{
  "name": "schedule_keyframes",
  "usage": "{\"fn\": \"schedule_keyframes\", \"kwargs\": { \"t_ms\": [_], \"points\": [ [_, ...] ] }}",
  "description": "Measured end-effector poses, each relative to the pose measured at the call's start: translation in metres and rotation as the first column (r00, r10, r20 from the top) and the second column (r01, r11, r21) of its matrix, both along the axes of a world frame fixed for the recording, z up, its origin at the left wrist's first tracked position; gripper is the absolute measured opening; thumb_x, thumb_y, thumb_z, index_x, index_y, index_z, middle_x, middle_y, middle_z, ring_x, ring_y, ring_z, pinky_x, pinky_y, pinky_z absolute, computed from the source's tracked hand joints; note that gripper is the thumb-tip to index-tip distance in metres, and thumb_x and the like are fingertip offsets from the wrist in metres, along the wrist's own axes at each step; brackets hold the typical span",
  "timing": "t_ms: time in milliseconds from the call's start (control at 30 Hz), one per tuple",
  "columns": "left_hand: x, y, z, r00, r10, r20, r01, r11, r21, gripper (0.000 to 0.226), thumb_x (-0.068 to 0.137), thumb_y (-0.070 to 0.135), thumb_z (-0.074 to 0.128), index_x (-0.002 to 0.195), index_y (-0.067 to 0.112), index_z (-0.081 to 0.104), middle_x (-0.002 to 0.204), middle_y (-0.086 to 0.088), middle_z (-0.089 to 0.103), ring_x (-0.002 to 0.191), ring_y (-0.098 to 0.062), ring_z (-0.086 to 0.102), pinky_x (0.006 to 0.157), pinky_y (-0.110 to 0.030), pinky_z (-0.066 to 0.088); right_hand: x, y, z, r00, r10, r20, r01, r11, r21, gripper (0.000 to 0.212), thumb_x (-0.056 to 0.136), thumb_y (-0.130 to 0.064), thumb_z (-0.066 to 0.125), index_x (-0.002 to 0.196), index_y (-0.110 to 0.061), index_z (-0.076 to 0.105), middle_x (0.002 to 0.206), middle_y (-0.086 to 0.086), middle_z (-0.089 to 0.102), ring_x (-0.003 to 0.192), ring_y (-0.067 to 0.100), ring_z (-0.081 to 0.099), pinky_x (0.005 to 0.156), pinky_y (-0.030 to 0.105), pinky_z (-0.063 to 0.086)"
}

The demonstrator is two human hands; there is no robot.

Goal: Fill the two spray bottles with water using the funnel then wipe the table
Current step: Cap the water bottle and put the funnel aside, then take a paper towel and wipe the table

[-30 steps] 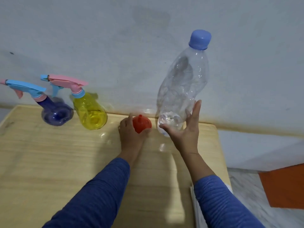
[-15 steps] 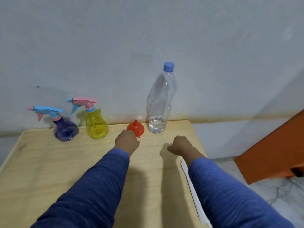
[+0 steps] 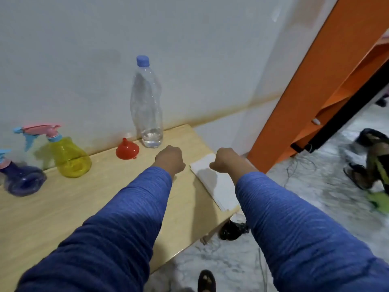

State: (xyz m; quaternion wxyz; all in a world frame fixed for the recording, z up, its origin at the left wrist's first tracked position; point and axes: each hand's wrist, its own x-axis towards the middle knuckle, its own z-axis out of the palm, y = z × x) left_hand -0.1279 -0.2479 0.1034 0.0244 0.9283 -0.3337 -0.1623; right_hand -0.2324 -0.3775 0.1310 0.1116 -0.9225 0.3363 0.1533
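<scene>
A: Which step is this?

B: Filling looks done, I'd judge: both sprayers wear their heads, and the water bottle (image 3: 147,106), capped at the table's (image 3: 63,211) back edge, holds only a little at the bottom. So the wipe comes next.

A: The hands?

B: The left hand (image 3: 170,159) and the right hand (image 3: 226,160) are both curled into loose fists holding nothing (only the backs show, the fingers tucked under).

A: And the cloth?

B: The white cloth (image 3: 214,182) lies folded along the table's right edge, directly beneath the right hand; touching or just above, I can't tell.

A: So the next move?

B: Uncurl, grip the cloth, sweep the wood, working round the red funnel (image 3: 127,150), the yellow spray bottle (image 3: 70,158) and the purple spray bottle (image 3: 22,179) along the back edge.
</scene>
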Motion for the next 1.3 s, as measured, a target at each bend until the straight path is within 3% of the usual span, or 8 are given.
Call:
{"fn": "schedule_keyframes", "kwargs": {
  "t_ms": [167, 300, 367, 533, 733, 1000, 1167, 1300],
  "points": [
    [-0.040, -0.040, -0.033, 0.975, -0.195, -0.102, 0.196, 0.981, -0.005, 0.042, 0.089, 0.026, 0.054, 0.130, 0.016, 0.050, 0.132, -0.005, 0.048, 0.119, -0.023, 0.048, 0.092, -0.032, 0.045, -0.054, -0.018, -0.036, 0.996, -0.082, -0.045, 0.084, 0.996, 0.031, 0.020, 0.091, -0.025, 0.051, 0.089, -0.005, 0.053, 0.093, 0.008, 0.056, 0.078, 0.022, 0.051, 0.054, 0.024, 0.035],
    [-0.064, -0.061, -0.056, 0.921, -0.350, -0.172, 0.344, 0.937, -0.068, 0.049, 0.086, 0.020, 0.061, 0.133, 0.023, 0.047, 0.138, -0.001, 0.044, 0.127, -0.020, 0.040, 0.100, -0.031, 0.036, -0.085, -0.020, -0.067, 0.998, -0.067, 0.023, 0.063, 0.990, 0.124, 0.037, 0.092, -0.023, 0.048, 0.124, -0.008, 0.058, 0.130, 0.008, 0.057, 0.118, 0.025, 0.052, 0.097, 0.030, 0.043],
    [-0.072, -0.066, -0.070, 0.912, -0.369, -0.181, 0.352, 0.928, -0.119, 0.048, 0.083, 0.017, 0.065, 0.129, 0.022, 0.052, 0.137, -0.001, 0.046, 0.126, -0.020, 0.043, 0.101, -0.031, 0.037, -0.100, -0.016, -0.079, 0.992, -0.099, 0.083, 0.081, 0.978, 0.193, 0.039, 0.090, -0.021, 0.052, 0.127, -0.011, 0.057, 0.134, 0.007, 0.055, 0.124, 0.024, 0.049, 0.104, 0.031, 0.039],
    [-0.083, -0.061, -0.095, 0.894, -0.400, -0.204, 0.376, 0.915, -0.147, 0.053, 0.079, 0.015, 0.070, 0.129, 0.021, 0.053, 0.133, 0.003, 0.051, 0.125, -0.017, 0.044, 0.103, -0.031, 0.038, -0.118, -0.004, -0.110, 0.974, -0.130, 0.184, 0.081, 0.964, 0.253, 0.028, 0.079, -0.026, 0.069, 0.097, -0.005, 0.064, 0.109, 0.010, 0.060, 0.102, 0.026, 0.055, 0.081, 0.031, 0.043],
    [-0.087, -0.056, -0.105, 0.917, -0.346, -0.197, 0.284, 0.915, -0.285, 0.037, 0.082, 0.018, 0.068, 0.118, 0.019, 0.060, 0.123, 0.002, 0.058, 0.115, -0.017, 0.052, 0.097, -0.033, 0.043, -0.123, 0.001, -0.126, 0.939, -0.147, 0.311, 0.072, 0.968, 0.240, 0.044, 0.080, -0.023, 0.069, 0.121, -0.011, 0.060, 0.123, 0.007, 0.052, 0.118, 0.022, 0.047, 0.091, 0.029, 0.040],
    [-0.085, -0.058, -0.108, 0.918, -0.293, -0.266, 0.212, 0.932, -0.294, 0.031, 0.082, 0.018, 0.068, 0.113, 0.019, 0.064, 0.120, 0.001, 0.062, 0.109, -0.016, 0.056, 0.087, -0.023, 0.039, -0.124, -0.004, -0.130, 0.915, -0.193, 0.354, 0.107, 0.963, 0.248, 0.028, 0.089, -0.025, 0.060, 0.112, -0.010, 0.066, 0.117, 0.007, 0.061, 0.112, 0.021, 0.053, 0.091, 0.031, 0.042],
    [-0.085, -0.059, -0.109, 0.925, -0.278, -0.260, 0.196, 0.933, -0.302, 0.026, 0.086, 0.021, 0.064, 0.111, 0.018, 0.066, 0.117, -0.002, 0.064, 0.108, -0.019, 0.057, 0.088, -0.028, 0.042, -0.121, -0.007, -0.130, 0.917, -0.175, 0.359, 0.094, 0.968, 0.233, 0.025, 0.093, -0.022, 0.052, 0.087, -0.010, 0.073, 0.093, 0.010, 0.069, 0.091, 0.025, 0.061, 0.074, 0.035, 0.046],
    [-0.086, -0.062, -0.104, 0.934, -0.280, -0.223, 0.216, 0.938, -0.273, 0.018, 0.091, 0.020, 0.055, 0.103, 0.017, 0.068, 0.101, -0.002, 0.067, 0.087, -0.017, 0.056, 0.078, -0.031, 0.047, -0.120, -0.009, -0.125, 0.903, -0.150, 0.402, 0.078, 0.979, 0.190, 0.024, 0.095, -0.021, 0.050, 0.100, -0.011, 0.071, 0.098, 0.009, 0.070, 0.091, 0.026, 0.061, 0.077, 0.037, 0.049]
  ]
}}
